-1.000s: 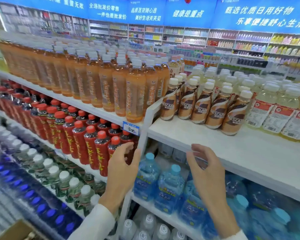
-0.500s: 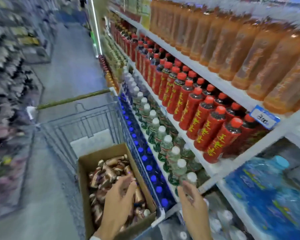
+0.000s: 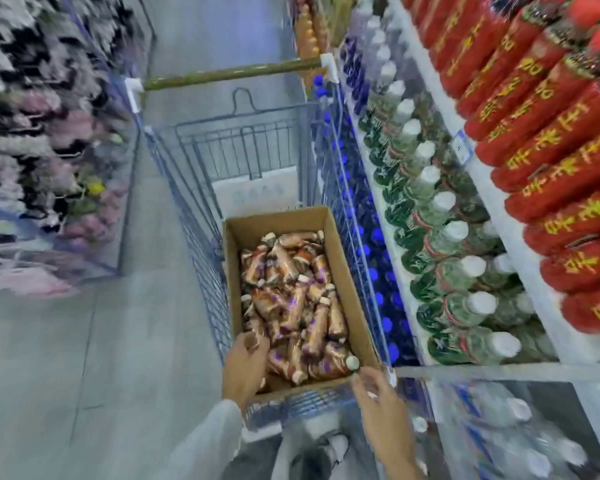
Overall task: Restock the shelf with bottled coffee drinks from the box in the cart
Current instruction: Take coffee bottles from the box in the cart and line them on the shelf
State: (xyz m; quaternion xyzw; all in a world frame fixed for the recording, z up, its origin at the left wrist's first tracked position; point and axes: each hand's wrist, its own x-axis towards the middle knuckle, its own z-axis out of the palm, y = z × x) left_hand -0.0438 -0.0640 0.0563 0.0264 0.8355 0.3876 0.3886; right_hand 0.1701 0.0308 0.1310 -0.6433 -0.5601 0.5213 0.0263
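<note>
Only the head view to go on, and it's pretty smeared. Progress-wise I'd call this far from done: the cardboard box (image 3: 342, 258) sitting in the cart (image 3: 194, 216), lower middle of the frame, is loaded with bottled coffee drinks (image 3: 291, 299), all lying jumbled on their sides, brown wraps and pale caps. So lots left to move. The coffee's own spot on the shelf isn't in frame, so no idea how full it is.

The left hand (image 3: 246, 362) is down in the near-left corner of the box, fingers curled onto the pile, but with the blur I can't tell if it's got a bottle or is just touching them. The right hand (image 3: 381, 403) is at the near-right corner by the box rim, fingers loosely bent, and looks empty.

Right side of the frame is the shelf (image 3: 513, 251): red bottles (image 3: 551, 150) up top, green bottles with white caps (image 3: 430, 209) below, blue-capped bottles (image 3: 371, 237) lowest, just beside the cart.
</note>
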